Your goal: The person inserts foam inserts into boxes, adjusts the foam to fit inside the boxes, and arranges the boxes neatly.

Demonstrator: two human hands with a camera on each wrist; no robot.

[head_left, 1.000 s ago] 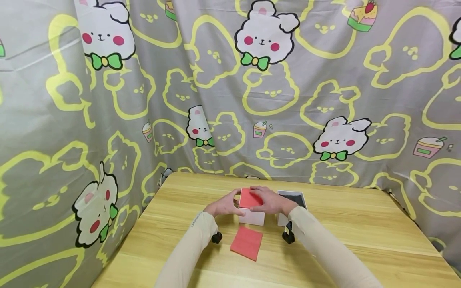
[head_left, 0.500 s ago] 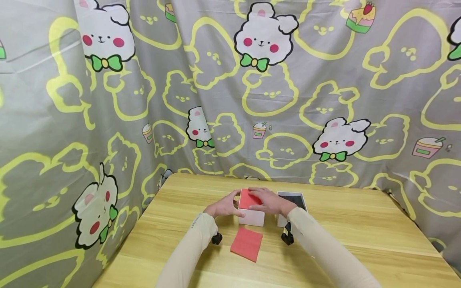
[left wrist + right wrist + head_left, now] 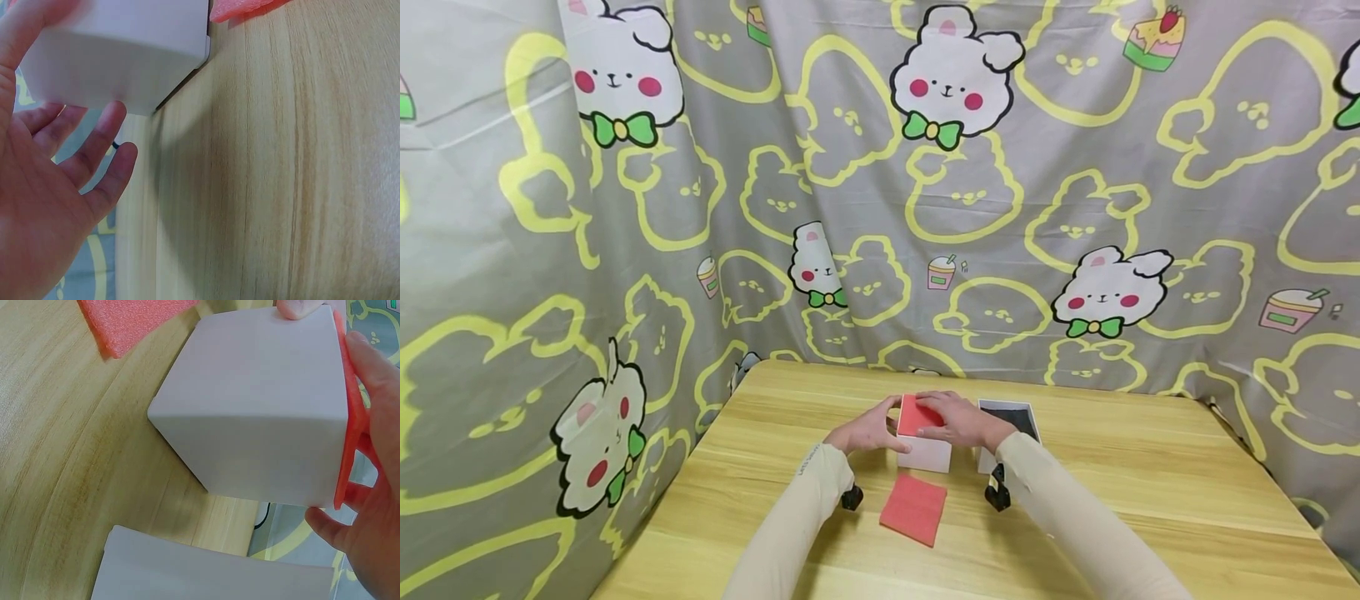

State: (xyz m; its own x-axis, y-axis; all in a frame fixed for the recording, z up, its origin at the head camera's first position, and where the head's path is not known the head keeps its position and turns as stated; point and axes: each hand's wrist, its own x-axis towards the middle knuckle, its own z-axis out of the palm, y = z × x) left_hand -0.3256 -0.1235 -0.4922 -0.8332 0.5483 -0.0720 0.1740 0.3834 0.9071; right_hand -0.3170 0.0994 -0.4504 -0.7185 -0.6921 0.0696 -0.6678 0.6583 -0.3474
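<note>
A white box stands on the table with a red foam sheet at its open top. My left hand holds the box from the left, thumb on the front face and fingers reaching along the side and back. From the right, my right hand rests on the foam sheet with fairly straight fingers. In the right wrist view, the sheet sticks up slightly past the box's rim, and a fingertip touches the edge. Whatever lies under the sheet is hidden.
Another red foam sheet lies flat in front of the box. To the right stands a second white box with black material inside, partly behind my right wrist. A patterned curtain hangs behind the wooden table.
Both hands stay at the box and the foam sheet. My right hand shifts only very slightly left over the sheet.
</note>
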